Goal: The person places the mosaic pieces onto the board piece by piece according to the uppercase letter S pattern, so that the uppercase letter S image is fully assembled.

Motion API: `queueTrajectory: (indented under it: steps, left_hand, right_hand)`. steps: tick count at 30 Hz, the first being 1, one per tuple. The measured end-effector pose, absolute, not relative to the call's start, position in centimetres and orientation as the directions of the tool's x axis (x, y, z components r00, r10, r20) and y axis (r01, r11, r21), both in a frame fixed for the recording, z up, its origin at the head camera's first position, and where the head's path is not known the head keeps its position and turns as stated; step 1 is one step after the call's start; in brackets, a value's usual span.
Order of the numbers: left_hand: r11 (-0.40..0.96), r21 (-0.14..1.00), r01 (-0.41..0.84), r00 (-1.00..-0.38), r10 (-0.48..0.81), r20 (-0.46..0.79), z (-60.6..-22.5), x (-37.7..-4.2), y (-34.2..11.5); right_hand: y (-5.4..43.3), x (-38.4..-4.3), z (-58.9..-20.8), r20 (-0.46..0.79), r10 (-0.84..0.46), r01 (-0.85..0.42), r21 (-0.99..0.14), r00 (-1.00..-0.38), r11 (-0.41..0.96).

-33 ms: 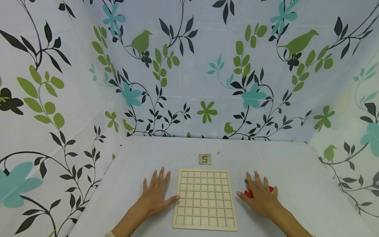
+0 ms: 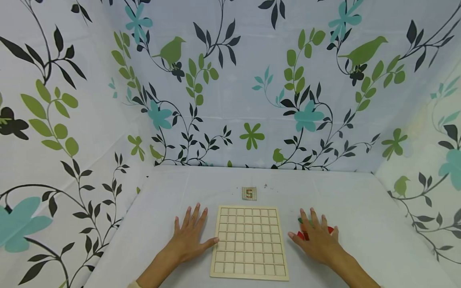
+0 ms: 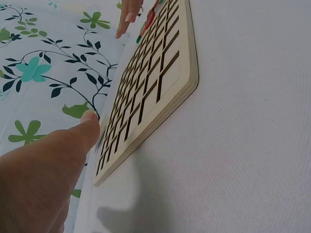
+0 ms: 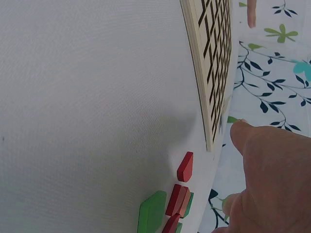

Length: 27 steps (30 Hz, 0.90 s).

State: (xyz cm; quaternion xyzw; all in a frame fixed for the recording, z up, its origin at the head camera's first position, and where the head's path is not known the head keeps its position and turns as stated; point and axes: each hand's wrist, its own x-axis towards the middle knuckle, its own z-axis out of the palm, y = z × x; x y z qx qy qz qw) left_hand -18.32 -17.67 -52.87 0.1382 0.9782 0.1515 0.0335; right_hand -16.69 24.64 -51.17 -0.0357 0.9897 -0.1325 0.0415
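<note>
A pale wooden grid board (image 2: 248, 242) with rows of square recesses lies flat in the middle of the white table. Left of it, my left hand (image 2: 187, 240) is spread with straight fingers, its thumb tip right at the board's left edge in the head view. On the other side my right hand (image 2: 318, 242) is spread over a small group of coloured pieces, partly hiding them. The right wrist view shows a red piece (image 4: 185, 167), a larger green piece (image 4: 151, 213) and several more red, orange and green ones below the hand. Neither hand grips anything.
Just beyond the board's far edge lies a small square patch (image 2: 249, 193) with a figure like an S or 5. A few dark specks (image 2: 265, 185) dot the white cloth near it. Patterned curtains (image 2: 230, 100) with leaves and birds enclose the table's back and sides.
</note>
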Motion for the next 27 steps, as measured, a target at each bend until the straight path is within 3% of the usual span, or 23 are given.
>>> queueTrajectory:
  steps: [16, 27]
  left_hand:
    - [0.876, 0.334, 0.347, -0.932, 0.362, 0.018, -52.4, -18.4, -17.4]
    - [0.84, 0.374, 0.393, -0.898, 0.437, -0.039, -52.2, -18.2, -17.2]
  right_hand:
    - [28.4, -18.2, -51.0, -0.028, -0.096, -0.08, -0.349, -0.995, 0.934]
    - [33.0, -18.6, -50.6, -0.043, -0.121, -0.091, -0.422, -0.992, 0.902]
